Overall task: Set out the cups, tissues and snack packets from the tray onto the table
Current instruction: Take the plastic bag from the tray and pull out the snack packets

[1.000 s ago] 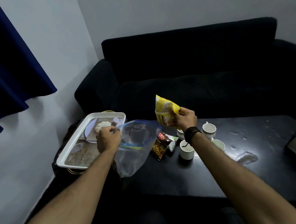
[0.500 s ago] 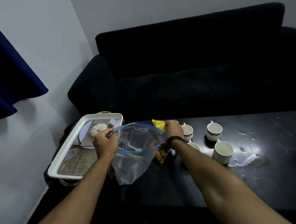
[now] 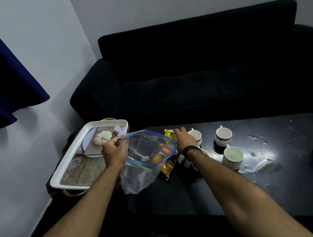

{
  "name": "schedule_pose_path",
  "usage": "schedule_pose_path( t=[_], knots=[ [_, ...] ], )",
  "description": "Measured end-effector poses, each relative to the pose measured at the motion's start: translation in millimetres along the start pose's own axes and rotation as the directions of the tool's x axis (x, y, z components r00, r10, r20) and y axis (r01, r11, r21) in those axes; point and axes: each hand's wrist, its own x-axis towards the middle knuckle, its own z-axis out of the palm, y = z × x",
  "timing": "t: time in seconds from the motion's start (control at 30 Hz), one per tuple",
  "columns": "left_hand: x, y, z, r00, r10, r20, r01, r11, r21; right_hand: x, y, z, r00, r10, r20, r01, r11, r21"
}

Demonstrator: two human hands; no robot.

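Here the left hand (image 3: pixel 114 152) pinches the blue-edged rim of the clear zip bag (image 3: pixel 143 161), holding its mouth wide over the near edge of the desk (image 3: pixel 261 179), presumably so packets come out freely. The right hand (image 3: pixel 183 139) reaches past the bag and rests on the yellow snack packet (image 3: pixel 168 133) lying on the desk beside a cup; whether its fingers grip or merely touch the packet cannot be told. A dark snack packet (image 3: pixel 168 167) lies just behind the bag. Three white cups (image 3: pixel 232 157) stand clearly on the desk, with a fourth partly hidden behind the wrist. The white tray (image 3: pixel 75 148) sits left of the desk, apparently emptied of task items; no tissues are discernible.
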Motion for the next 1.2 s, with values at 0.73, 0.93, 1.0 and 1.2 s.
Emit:
schedule_pose_path(
  t=[0.73, 0.93, 1.0, 1.2],
  knots=[
    [-71.6, 69.7, 9.0, 0.561, -0.004, 0.828, -0.043, 0.998, 0.034, -70.0, -80.1, -38.9, 0.980, 0.028, 0.195, -0.195, 0.014, 0.981],
    [-48.8, 71.6, -13.7, 0.996, -0.077, -0.036, 0.072, 0.990, -0.118, -76.1, -41.7, -81.7, 0.991, 0.039, 0.129, -0.131, 0.055, 0.990],
    [-43.1, 65.2, -17.2, 0.979, -0.202, 0.037, 0.203, 0.979, -0.028, -82.4, -28.5, -101.1, 0.988, -0.056, 0.147, -0.146, 0.019, 0.989],
    [-77.3, 78.4, 29.6, 0.731, -0.031, 0.682, 0.382, 0.846, -0.371, -104.3, -2.6, -136.5, 0.945, -0.200, 0.258, -0.221, 0.188, 0.957]
  ],
)
